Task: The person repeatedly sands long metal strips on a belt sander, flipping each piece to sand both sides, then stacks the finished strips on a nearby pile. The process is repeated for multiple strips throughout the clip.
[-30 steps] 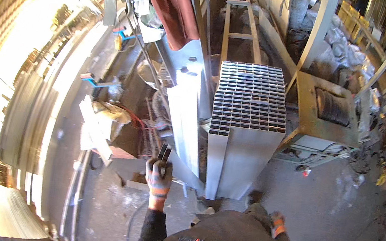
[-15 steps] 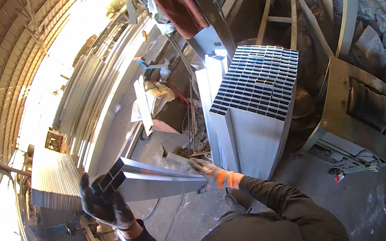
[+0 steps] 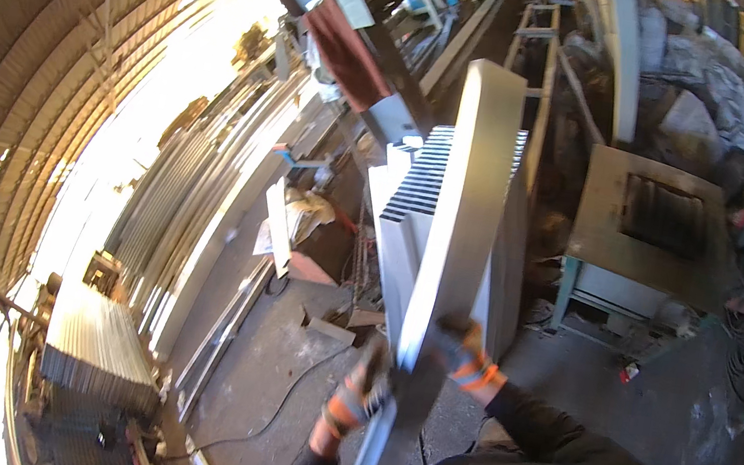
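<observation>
Near the lower middle of the view, a long pale metal section (image 3: 462,218) stands almost upright, its low end close to the person's body, its top reaching toward the far part of the workshop. Both hands wear dark gloves with orange cuffs. Left hand (image 3: 364,389) is closed around the section's lower left edge. Right hand (image 3: 459,349) grips its right edge a little higher. Just behind the section stands a stack of pale tubes (image 3: 419,211), open ends showing as a grid. To the right sits a rusty metal box on a blue frame (image 3: 648,237). A black cable (image 3: 281,408) trails over the concrete floor (image 3: 273,363) at left. Farther left, long metal profiles (image 3: 192,204) lie in sunlight, with a corrugated bundle (image 3: 95,349) near the left edge.
</observation>
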Demonstrator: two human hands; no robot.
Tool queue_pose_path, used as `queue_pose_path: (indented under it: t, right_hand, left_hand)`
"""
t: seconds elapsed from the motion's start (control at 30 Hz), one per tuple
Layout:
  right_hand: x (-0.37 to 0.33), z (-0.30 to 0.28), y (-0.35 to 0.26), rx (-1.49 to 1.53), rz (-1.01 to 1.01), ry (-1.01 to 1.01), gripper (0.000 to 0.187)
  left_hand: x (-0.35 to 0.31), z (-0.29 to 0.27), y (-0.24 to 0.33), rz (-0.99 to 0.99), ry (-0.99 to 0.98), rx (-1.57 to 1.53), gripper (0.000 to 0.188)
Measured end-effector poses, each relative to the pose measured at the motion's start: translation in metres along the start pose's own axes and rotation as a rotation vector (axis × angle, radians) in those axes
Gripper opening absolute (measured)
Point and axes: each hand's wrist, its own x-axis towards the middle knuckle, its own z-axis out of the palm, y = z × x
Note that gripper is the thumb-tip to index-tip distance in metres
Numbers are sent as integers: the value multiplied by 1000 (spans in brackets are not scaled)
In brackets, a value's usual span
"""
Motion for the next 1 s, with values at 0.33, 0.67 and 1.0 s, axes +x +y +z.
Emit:
queue_pose_path:
  t: [0.33, 0.67, 1.0]
  right_hand:
    - [-163, -165, -193, 68, -36, 475, 51]
    - [-195, -306, -238, -111, 73, 828, 68]
    - [-101, -510, -379, -1523, -98, 984, 98]
  left_hand:
    - [-335, 234, 36, -682, 63, 326, 59]
    - [-337, 327, 68, -918, -214, 243, 64]
    - [-72, 462, 77, -856, -345, 377, 63]
